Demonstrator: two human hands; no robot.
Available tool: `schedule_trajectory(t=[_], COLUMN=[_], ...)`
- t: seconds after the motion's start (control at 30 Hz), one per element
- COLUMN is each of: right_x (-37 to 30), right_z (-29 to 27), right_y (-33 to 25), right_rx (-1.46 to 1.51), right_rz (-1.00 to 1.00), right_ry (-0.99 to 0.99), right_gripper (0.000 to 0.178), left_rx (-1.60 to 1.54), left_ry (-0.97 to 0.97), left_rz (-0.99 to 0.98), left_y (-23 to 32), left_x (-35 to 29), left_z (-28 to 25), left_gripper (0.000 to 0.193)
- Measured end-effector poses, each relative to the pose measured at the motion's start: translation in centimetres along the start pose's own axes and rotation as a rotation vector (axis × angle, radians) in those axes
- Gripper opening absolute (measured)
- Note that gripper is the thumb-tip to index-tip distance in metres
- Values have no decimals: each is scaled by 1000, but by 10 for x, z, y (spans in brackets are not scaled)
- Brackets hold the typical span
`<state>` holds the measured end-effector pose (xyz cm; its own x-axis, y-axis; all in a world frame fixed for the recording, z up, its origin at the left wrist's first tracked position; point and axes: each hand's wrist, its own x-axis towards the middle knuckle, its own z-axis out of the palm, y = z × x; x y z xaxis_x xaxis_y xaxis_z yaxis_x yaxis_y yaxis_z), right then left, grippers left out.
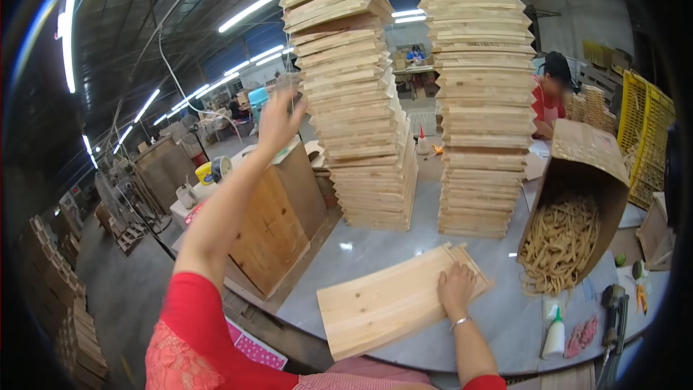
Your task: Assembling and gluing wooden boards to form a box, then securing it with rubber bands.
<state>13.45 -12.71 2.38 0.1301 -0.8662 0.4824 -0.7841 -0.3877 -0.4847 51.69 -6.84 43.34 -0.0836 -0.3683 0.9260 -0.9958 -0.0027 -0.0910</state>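
Wood panel (pixel 393 300) lies flat on the grey table (pixel 375 249), near edge, just in front of the two tall board stacks (pixel 361 101). Right hand (pixel 455 287) pressed flat on the panel's right end, fingers spread. Left hand (pixel 278 119) raised left of the stacks, open, holding nothing. Looks like positioning step; next move needs the left hand down on the panel. Tipped box of strips (pixel 567 235) right of panel.

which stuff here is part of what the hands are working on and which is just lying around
In hand:
right hand flat on wooden board
left hand raised by left board stack

Lying about:
glue bottle
tipped box of wood strips
yellow crates
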Motion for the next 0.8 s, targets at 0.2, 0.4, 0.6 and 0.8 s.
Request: schedule_trajectory(t=[0.2,0.4,0.6,0.8], right_x=[3,5,10,12], right_z=[18,4,-6,-7], right_y=[12,11,7,-1], right_rx=[64,111,116,102], right_rz=[3,29,65,75], right_ry=[30,-24,-74,-88], right_gripper=[53,56,56,56], left_rx=[144,282,374,418], left_ry=[419,139,-231,-182], left_rz=[166,-77,18,-13], left_y=[49,95,78,70], left_x=[276,386,428,442], left_z=[50,57,49,-12], left_gripper=[50,67,50,52])
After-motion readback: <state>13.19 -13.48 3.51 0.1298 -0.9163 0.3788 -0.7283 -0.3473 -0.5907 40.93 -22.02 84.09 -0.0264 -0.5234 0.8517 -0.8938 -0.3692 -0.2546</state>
